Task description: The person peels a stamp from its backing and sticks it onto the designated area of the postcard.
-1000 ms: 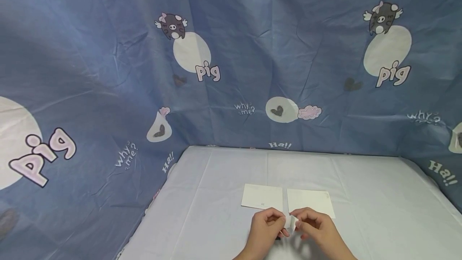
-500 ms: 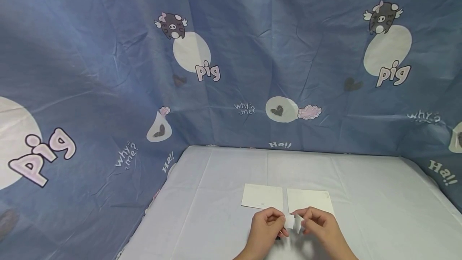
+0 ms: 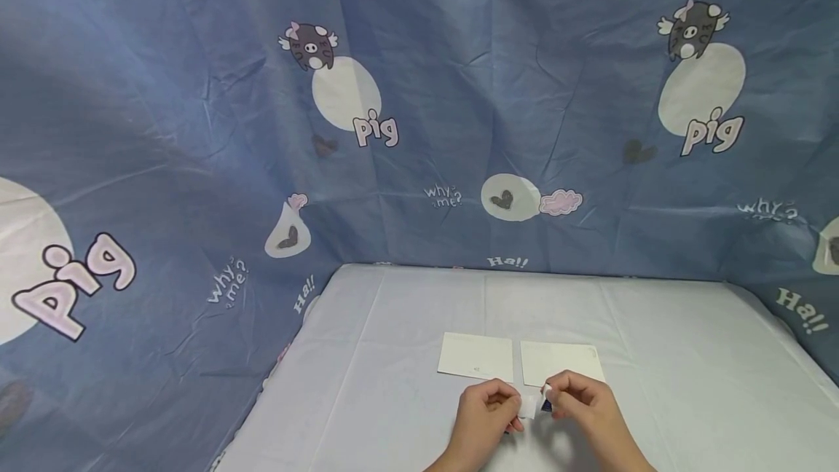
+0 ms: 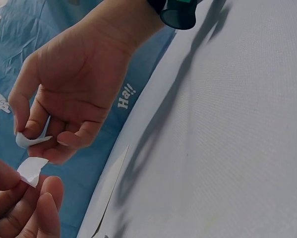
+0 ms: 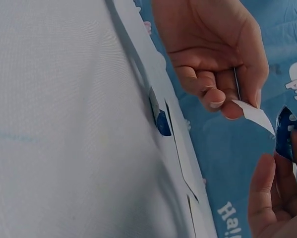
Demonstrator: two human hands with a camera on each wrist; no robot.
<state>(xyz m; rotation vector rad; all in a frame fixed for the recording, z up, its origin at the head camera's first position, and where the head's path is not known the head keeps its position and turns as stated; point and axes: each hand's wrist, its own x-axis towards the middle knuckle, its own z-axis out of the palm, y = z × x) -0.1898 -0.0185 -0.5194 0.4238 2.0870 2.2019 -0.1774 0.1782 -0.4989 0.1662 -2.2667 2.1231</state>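
My left hand (image 3: 483, 414) pinches a small white slip of paper (image 3: 527, 407) between thumb and forefinger. Just right of it, my right hand (image 3: 582, 402) pinches a small piece that is glossy dark blue (image 5: 285, 133) with white spots on one face and white on the other. That piece is curled in the left wrist view, its white side (image 4: 30, 141) showing. A narrow gap separates the slip from the blue piece. Both hands are raised above the white surface (image 3: 373, 399). Another small blue and white piece (image 5: 162, 121) lies on that surface, mostly hidden below my left hand in the head view.
Two white cards lie side by side just beyond the hands, a left card (image 3: 475, 355) and a right card (image 3: 560, 363), the right one partly covered by my right hand. A blue printed cloth (image 3: 419, 108) hangs behind and at the sides of the white surface.
My right hand has drawn away to the right and slightly up with its piece, whose dark blue face now shows. The left hand stays nearly still with the white slip.
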